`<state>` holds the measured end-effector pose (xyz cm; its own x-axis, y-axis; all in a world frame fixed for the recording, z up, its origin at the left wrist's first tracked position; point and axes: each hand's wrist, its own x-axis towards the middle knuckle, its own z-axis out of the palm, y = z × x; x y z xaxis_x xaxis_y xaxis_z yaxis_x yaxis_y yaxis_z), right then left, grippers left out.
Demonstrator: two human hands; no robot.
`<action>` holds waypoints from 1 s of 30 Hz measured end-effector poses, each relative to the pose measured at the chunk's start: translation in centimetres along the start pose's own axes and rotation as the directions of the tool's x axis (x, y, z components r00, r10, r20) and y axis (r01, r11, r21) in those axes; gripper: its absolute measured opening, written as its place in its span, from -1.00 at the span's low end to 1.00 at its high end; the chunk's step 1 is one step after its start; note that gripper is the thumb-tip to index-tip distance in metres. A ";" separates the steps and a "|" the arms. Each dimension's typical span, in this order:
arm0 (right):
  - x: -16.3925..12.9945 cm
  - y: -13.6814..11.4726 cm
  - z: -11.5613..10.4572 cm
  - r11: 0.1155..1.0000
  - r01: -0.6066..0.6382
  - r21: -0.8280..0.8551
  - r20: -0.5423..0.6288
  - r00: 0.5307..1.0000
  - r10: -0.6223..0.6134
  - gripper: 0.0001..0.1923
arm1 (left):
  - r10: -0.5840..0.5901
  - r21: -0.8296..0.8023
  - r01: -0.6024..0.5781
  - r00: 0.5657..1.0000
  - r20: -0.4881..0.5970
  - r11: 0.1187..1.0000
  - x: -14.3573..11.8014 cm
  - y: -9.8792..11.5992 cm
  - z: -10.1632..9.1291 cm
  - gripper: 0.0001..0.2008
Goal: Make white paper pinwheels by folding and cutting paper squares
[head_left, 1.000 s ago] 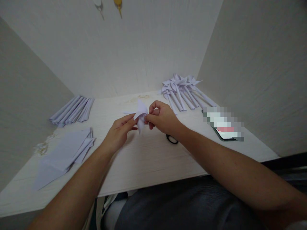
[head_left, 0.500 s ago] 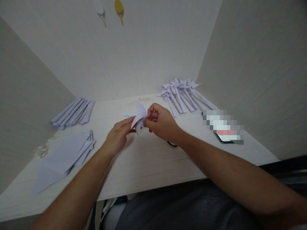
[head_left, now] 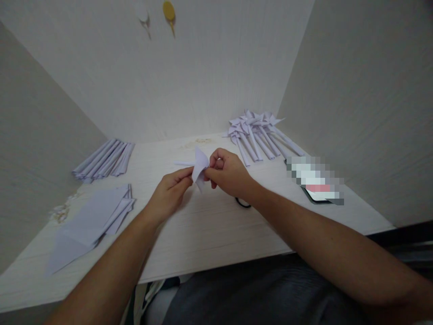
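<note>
We pinch the folded white paper piece [head_left: 200, 165] between both hands above the middle of the table [head_left: 209, 225]: left hand [head_left: 169, 192] fingertips closed on its near-left edge, right hand [head_left: 228, 174] curled tight around its right side.

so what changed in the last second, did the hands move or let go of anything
Little changed. Both hands kept their pinch on the folded paper piece: the left hand from the left, the right hand from the right. The paper's raised flap turned slightly and its lower tip shortened as the fingers worked it. Nothing was let go. The rolled paper bundle, flat sheets, finished paper pieces and phone stayed put.
</note>
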<state>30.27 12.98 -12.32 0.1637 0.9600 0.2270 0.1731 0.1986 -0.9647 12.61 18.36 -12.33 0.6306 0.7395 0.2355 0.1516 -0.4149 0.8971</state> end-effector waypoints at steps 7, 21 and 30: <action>0.6 -0.5 0.0 0.983 -0.140 0.121 0.075 0.988 0.132 -0.74 | 0.053 0.107 -0.044 0.995 -0.080 0.993 -0.4 0.4 0.2 -0.76; 0.6 -0.2 0.2 0.972 -0.181 0.151 0.151 0.976 0.158 -0.69 | 0.211 0.409 -0.230 0.973 0.090 0.883 -0.7 -0.2 -0.6 -0.71; 0.8 0.0 0.1 0.967 -0.191 0.170 0.197 0.968 0.156 -0.70 | 0.193 0.406 -0.210 0.978 0.083 0.889 -0.7 0.0 -0.5 -0.71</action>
<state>30.34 13.77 -12.17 -0.0060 0.9991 0.0426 -0.0290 0.0424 -0.9987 11.75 18.09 -12.30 0.7088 0.5988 0.3727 0.3114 -0.7398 0.5964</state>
